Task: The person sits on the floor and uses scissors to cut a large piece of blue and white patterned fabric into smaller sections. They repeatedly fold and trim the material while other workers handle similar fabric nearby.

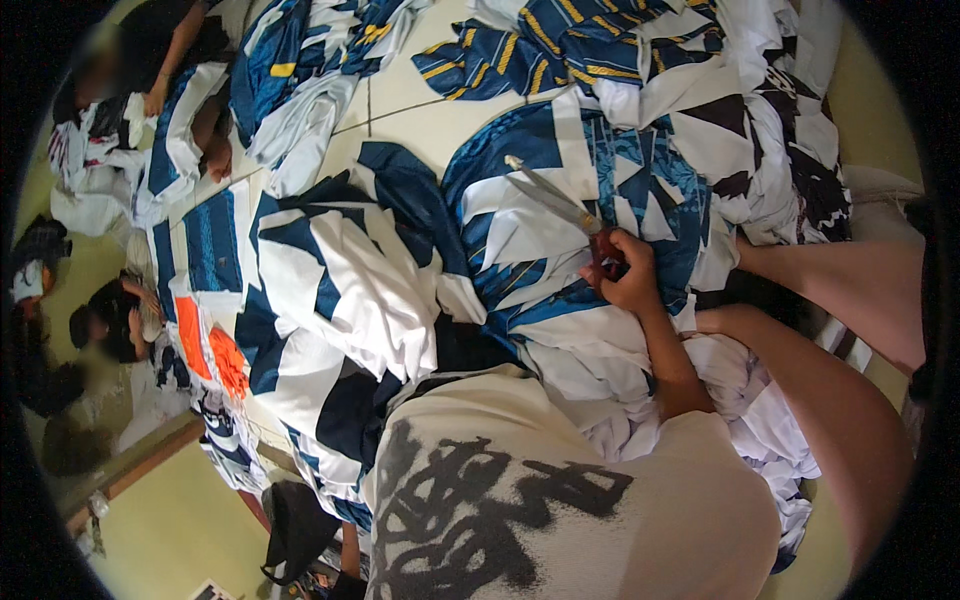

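Note:
My right hand (630, 272) is closed around the dark red handles of a pair of scissors (560, 200). The long metal blades point up and to the left, over a heap of blue and white patterned cloth pieces (540, 140). Whether the blades touch the cloth I cannot tell. My left hand does not show. To the left of the scissors lies a crumpled pile of white and dark blue cloth (350, 270), close in front of my white shirt with its black print.
Striped blue and yellow cloth (560, 50) lies at the far side on pale floor tiles (400, 110). Orange fabric (228, 360) sits at the left. Bare legs (830, 390) reach in from the right. Other people (180, 60) sit among cloth along the left.

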Tool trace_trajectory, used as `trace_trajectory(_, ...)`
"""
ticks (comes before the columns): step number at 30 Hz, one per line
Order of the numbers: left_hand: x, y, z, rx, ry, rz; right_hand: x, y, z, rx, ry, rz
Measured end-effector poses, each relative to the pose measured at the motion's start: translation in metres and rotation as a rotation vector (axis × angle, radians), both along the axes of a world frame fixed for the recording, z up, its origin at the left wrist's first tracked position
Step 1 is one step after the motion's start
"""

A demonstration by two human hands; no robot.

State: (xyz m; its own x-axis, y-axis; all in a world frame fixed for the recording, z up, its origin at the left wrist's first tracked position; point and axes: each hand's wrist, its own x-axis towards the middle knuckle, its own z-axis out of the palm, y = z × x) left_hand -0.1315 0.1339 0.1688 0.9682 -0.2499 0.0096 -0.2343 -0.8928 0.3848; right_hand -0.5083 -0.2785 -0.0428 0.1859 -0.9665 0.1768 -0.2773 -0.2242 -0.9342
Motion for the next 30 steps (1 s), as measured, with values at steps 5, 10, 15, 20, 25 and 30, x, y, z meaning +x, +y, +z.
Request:
trace_trajectory(5, -0.005, 0.010, 0.001, -0.039, -0.001, 0.032, -0.001, 0.002, -0.005, 0.022, 0.041, 0.006)
trace_trajectory(10, -0.019, 0.020, -0.004, -0.105, 0.003, 0.081, 0.001, 0.005, -0.013, -0.021, -0.015, -0.023)
trace_trajectory(15, -0.042, 0.028, -0.011, -0.168, 0.015, 0.136, 0.005, 0.009, -0.015, -0.005, -0.127, -0.006)
trace_trajectory(20, -0.061, 0.037, -0.027, -0.170, -0.043, 0.075, 0.004, 0.015, -0.007, 0.090, -0.100, 0.057)
trace_trajectory(25, -0.080, 0.059, -0.067, -0.186, -0.099, 0.070, 0.004, 0.020, 0.006, 0.148, -0.018, 0.199)
trace_trajectory(30, -0.095, 0.131, -0.103, -0.380, 0.164, 0.349, 0.007, 0.026, 0.017, 0.125, -0.028, 0.282)
